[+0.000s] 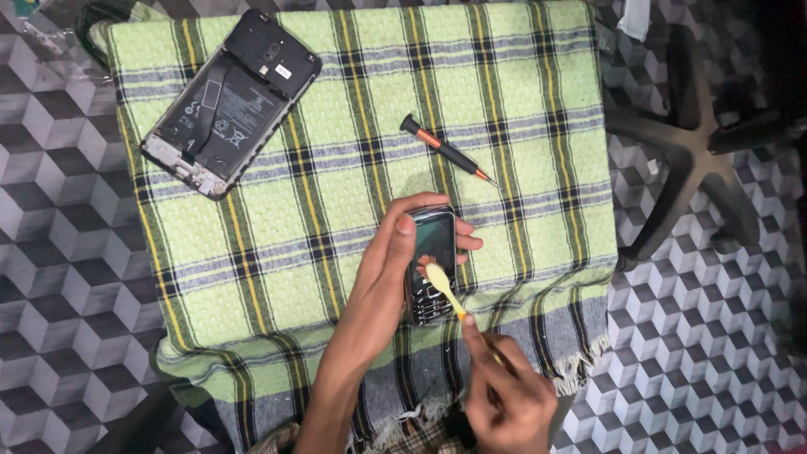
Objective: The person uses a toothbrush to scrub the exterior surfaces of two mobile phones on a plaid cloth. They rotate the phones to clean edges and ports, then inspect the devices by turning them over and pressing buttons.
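Keypad phone, small and dark with a glossy screen, sits upright in the left hand above the lower middle of the cloth. The left grip is closed around it: the thumb lies along its left edge, and fingertips show past its right edge. A yellow toothbrush lies slantwise across the front of the phone, its pale head touching the lower part of the screen just above the keys. The right hand has the brush handle pinched, its grip shut on it with the forefinger stretched along the handle toward the head.

Beneath both hands spreads a green checked cloth with dark and yellow stripes and a grey fringed hem at its near edge; what carries it is hidden. Just above the phone, on the cloth, lies a small screwdriver with a black handle and orange collar, tip pointing lower right. Well apart at the upper left corner rests a larger smartphone with its back cover off, battery exposed. Around the cloth is a floor patterned in grey cubes, and at the right stands the black base of a swivel chair.
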